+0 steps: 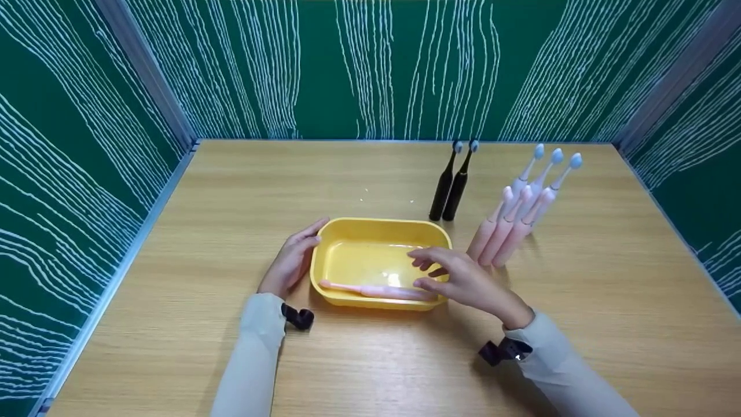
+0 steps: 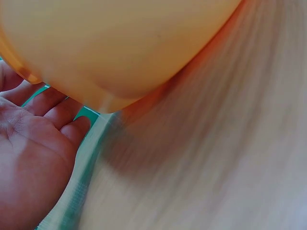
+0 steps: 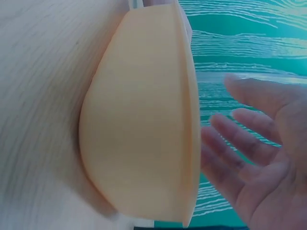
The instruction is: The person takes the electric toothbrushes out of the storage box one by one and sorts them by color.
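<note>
A yellow plastic basin (image 1: 376,230) stands on the table, with one pink toothbrush (image 1: 385,291) lying along its near side. My left hand (image 1: 290,262) holds the basin's left end, thumb at the rim and fingers along the outside; the left wrist view shows the fingers (image 2: 60,108) partly hidden behind the rim. Over the basin's right end hovers my right hand (image 1: 463,281), fingers spread and loosely bent, nothing between them. In the right wrist view, its fingers (image 3: 244,136) appear beyond the basin's rim (image 3: 192,124).
Right of the basin, several pink toothbrushes (image 1: 502,237) stand upright in a row. Behind them are white toothbrushes with blue heads (image 1: 557,155). Two black toothbrushes (image 1: 448,188) stand behind the basin. Green panels with white lines (image 1: 318,69) enclose the wooden table (image 1: 243,185).
</note>
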The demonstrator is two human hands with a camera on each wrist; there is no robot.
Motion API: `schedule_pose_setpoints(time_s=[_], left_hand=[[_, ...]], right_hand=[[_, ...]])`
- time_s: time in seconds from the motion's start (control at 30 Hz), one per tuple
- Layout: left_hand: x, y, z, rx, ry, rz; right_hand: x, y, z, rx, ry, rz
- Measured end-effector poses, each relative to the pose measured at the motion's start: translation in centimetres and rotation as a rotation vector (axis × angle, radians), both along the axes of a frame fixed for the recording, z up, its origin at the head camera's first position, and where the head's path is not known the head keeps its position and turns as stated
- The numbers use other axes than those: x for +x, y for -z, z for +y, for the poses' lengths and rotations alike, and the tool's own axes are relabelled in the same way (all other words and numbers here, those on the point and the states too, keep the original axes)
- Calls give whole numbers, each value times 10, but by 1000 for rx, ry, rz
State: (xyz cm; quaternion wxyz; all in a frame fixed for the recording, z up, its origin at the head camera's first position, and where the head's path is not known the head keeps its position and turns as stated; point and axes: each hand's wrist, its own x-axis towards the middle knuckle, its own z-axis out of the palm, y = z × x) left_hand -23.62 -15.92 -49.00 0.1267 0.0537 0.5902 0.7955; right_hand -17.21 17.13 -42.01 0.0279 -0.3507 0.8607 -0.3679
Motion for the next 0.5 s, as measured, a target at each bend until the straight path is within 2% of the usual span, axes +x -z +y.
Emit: schedule_pose_setpoints(time_s=[0.2, 0.5], left_hand=[[1, 1, -1, -1, 17, 22], [-1, 5, -3, -15, 48, 46]], right_hand=[[-2, -7, -8, 184, -47, -55], [-12, -19, -18, 330, -151, -109]])
